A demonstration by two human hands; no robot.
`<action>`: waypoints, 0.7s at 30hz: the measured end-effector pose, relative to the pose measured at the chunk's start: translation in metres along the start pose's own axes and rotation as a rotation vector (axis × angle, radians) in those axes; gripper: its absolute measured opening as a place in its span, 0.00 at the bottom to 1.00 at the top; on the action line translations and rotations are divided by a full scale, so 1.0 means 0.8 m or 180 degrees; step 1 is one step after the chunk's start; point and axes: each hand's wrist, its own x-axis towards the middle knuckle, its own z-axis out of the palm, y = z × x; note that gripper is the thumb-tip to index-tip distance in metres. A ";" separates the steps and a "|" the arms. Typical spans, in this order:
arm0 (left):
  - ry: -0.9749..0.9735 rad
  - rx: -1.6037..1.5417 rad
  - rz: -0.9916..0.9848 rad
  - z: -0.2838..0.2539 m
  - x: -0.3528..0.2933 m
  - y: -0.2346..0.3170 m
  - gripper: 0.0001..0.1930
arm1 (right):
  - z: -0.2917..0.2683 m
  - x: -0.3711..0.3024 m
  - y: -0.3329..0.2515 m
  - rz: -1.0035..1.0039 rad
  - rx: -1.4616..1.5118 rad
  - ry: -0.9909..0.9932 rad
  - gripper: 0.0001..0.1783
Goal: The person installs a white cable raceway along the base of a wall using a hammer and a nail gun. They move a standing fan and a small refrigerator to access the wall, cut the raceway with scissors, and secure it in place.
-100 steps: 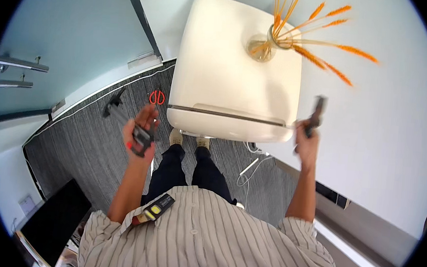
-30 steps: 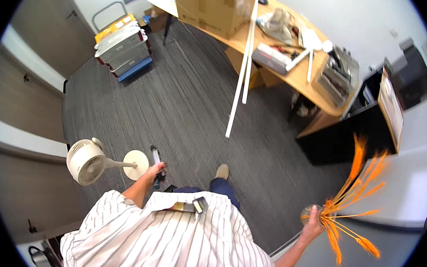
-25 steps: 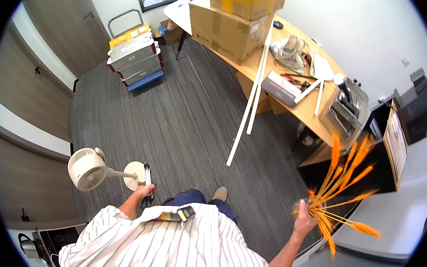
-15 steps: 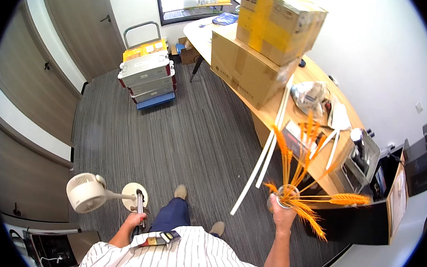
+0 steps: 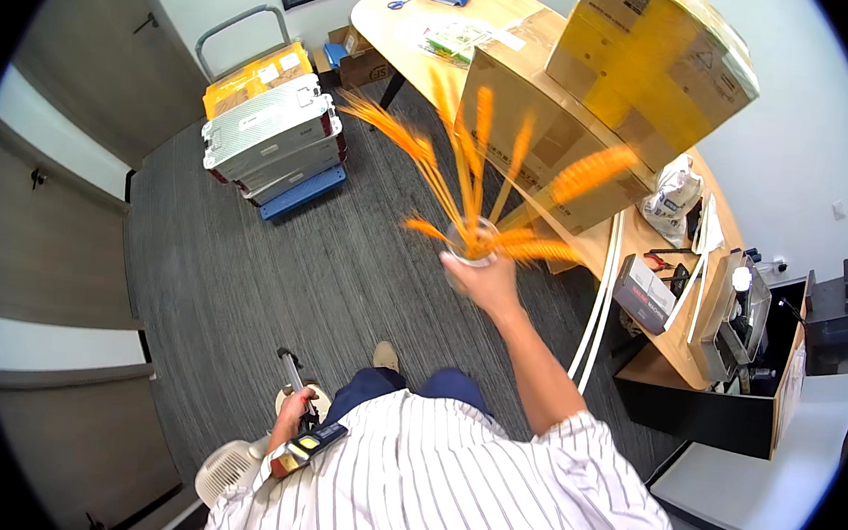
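Note:
My right hand (image 5: 487, 282) is closed round a clear glass vase (image 5: 472, 241) of orange dried wheat stalks (image 5: 477, 165). The vase is held out in front of me over the floor, left of the desk. Low at my left side, my left hand (image 5: 293, 409) is closed on a slim silver-and-black bar (image 5: 292, 372), possibly a folded tripod; its lower part is hidden. Just by that hand stands a cream fan (image 5: 226, 471), partly covered by my sleeve. A small black and yellow device (image 5: 308, 449) lies against my striped shirt.
A curved wooden desk (image 5: 389, 18) runs along the right, bearing two stacked cardboard boxes (image 5: 649, 68). White strips (image 5: 595, 308) jut past its edge near a small box (image 5: 644, 294). A blue trolley (image 5: 302, 194) with grey cases (image 5: 273, 129) stands far left. Doors line the left wall.
My right hand has carried the vase left and farther forward, away from the desk's near end. My view has turned and moved ahead. The fan now sits lower, partly behind my sleeve.

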 end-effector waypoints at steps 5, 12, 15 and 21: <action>0.0063 0.0237 0.0132 -0.037 0.063 0.034 0.15 | 0.118 0.195 -0.003 0.0189 -0.0174 -0.0221 0.24; 0.0563 0.1511 0.2404 -0.066 0.168 -0.015 0.18 | 0.222 0.493 0.116 0.0111 -0.0291 0.0471 0.26; 0.0366 0.0500 0.1240 -0.063 0.180 0.015 0.18 | 0.241 0.587 0.173 -0.0057 -0.0105 0.1087 0.25; 0.0310 -0.1072 -0.0245 -0.054 0.203 0.120 0.16 | 0.245 0.690 0.284 0.0329 -0.0194 0.2130 0.19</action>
